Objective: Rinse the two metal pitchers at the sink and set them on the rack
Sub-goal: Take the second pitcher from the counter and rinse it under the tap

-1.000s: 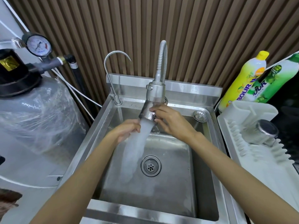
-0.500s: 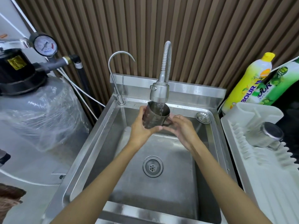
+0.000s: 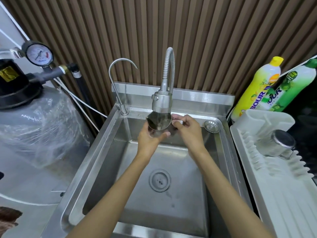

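Note:
A small metal pitcher (image 3: 158,122) is held upright right under the flexible faucet's spray head (image 3: 162,102), and water runs into it. My left hand (image 3: 151,137) cups its lower body from the left. My right hand (image 3: 187,129) grips the pitcher's right side, where the handle is hidden by my fingers. A second metal pitcher (image 3: 276,143) lies upside down on the white dish rack (image 3: 277,189) to the right of the sink (image 3: 103,152).
A thin gooseneck tap (image 3: 118,86) stands at the sink's back left corner. Two dish soap bottles (image 3: 257,86) lean behind the rack. A large plastic-wrapped tank (image 3: 34,134) with a pressure gauge (image 3: 39,54) fills the left. The drain (image 3: 159,180) sits mid-basin.
One second ago the pitcher was tipped and pouring water into the basin. Both hands turned it upright under the spray head, where it now takes in water.

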A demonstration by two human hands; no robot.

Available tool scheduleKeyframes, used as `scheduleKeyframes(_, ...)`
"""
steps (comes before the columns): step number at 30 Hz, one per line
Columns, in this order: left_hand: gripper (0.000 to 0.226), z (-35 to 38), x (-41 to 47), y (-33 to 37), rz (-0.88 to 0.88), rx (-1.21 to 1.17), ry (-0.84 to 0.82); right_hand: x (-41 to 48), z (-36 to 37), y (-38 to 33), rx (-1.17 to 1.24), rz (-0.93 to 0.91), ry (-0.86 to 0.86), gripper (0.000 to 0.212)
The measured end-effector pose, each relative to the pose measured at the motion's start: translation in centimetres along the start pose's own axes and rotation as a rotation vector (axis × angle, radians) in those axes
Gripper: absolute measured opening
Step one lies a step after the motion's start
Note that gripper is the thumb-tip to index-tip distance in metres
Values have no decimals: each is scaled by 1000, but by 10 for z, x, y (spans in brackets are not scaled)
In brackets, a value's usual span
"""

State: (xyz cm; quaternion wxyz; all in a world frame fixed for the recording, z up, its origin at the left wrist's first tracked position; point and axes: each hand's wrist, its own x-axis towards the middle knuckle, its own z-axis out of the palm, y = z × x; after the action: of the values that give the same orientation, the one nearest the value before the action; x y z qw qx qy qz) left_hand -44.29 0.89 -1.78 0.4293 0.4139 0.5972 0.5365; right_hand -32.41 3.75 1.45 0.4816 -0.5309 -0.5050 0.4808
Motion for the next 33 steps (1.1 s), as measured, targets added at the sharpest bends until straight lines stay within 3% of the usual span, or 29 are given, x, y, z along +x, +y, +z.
scheduleKeyframes(2, 72, -5, -1, 12, 146, 98, 72, 0, 4, 9, 322, 109, -106, 29)
scheduleKeyframes(4, 87, -12, -5, 18, 243, 343, 145, -1, 1, 15, 494, 261, -226, 24)
scheduleKeyframes(7, 99, -17, -17, 11, 131, 677, 209, -4, -14, 10, 371, 395, -303, 10)
scheduleKeyframes(10, 71, -8, -22, -1, 35, 457, 84, -2, -25, -4, 4, 340, -169, 12)
scheduleKeyframes(12, 52, 0, -18, -6, -31, 245, 14, 1, -23, -8, -218, 161, -16, 26)
scheduleKeyframes(14, 53, 5, -10, -9, -24, 109, 13, -1, -12, -5, -225, 12, 40, 32)
scheduleKeyframes(16, 61, 4, -4, -6, 50, 30, 59, -4, -1, 4, -10, -9, 15, 33)
scheduleKeyframes(18, 68, -4, -4, 6, 145, 70, 121, -6, 8, 12, 328, 82, -109, 33)
scheduleKeyframes(21, 87, -15, -14, 18, 228, 457, 227, -8, 8, 24, 617, 310, -240, 30)
scheduleKeyframes(23, 96, -16, -23, 17, 176, 667, 264, -10, -2, 23, 509, 415, -254, 22)
scheduleKeyframes(25, 94, -11, -29, 12, 70, 687, 219, -9, -16, 13, 246, 428, -207, 12)
scheduleKeyframes(28, 52, -4, -27, 5, -90, 239, -1, -6, -22, -5, -265, 205, -7, 19)
scheduleKeyframes(30, 43, -4, -20, 2, -128, -3, -72, -13, -11, -12, -544, -54, 79, 21)
scheduleKeyframes(31, 48, -5, -16, 1, -96, -58, -72, -18, -4, -11, -534, -136, 93, 14)
scheduleKeyframes(33, 63, -11, -10, 6, 13, -74, -42, -24, 6, -5, -247, -117, 54, 15)
